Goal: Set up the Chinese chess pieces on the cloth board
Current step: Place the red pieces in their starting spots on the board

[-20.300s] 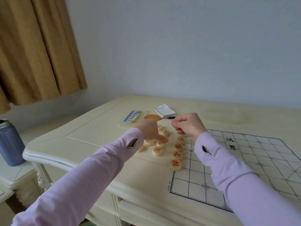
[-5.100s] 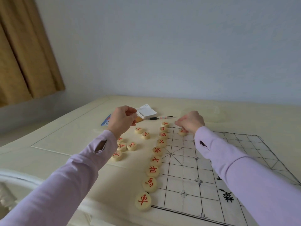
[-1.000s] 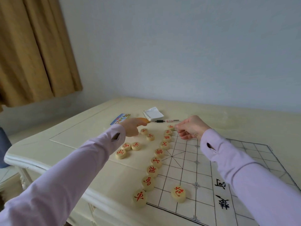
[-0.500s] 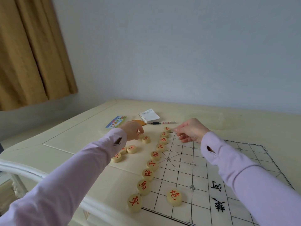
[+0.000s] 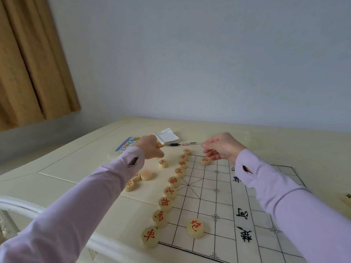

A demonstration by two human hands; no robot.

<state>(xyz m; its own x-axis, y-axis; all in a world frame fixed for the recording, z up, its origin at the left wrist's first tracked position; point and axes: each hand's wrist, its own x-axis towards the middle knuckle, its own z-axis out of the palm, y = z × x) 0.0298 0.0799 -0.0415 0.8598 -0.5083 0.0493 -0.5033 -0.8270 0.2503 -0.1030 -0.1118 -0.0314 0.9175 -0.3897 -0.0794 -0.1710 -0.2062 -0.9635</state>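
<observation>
The cloth board [image 5: 228, 196] lies on the cream table. Several round pieces with red characters form a row [image 5: 171, 192] along the board's left edge. A red cannon piece [image 5: 195, 227] sits on the near grid, and another red piece [image 5: 205, 160] sits on the far grid. My right hand [image 5: 221, 147] hovers just above that far piece with relaxed fingers, not touching it. My left hand [image 5: 151, 149] reaches down among the loose red pieces [image 5: 146, 175] left of the board. Its fingers curl toward the table and hide whatever is under them.
A spiral notepad [image 5: 168, 136], a pen [image 5: 183, 144] and a colourful card [image 5: 126, 146] lie beyond the pieces. One dark-lettered piece [image 5: 348, 198] shows at the right edge. The table's near-left edge [image 5: 22, 204] and a brown curtain [image 5: 34, 63] are on the left.
My right hand has set a red piece on the far grid and lifted off it. My left hand has dropped onto the farthest loose piece, which is now hidden.
</observation>
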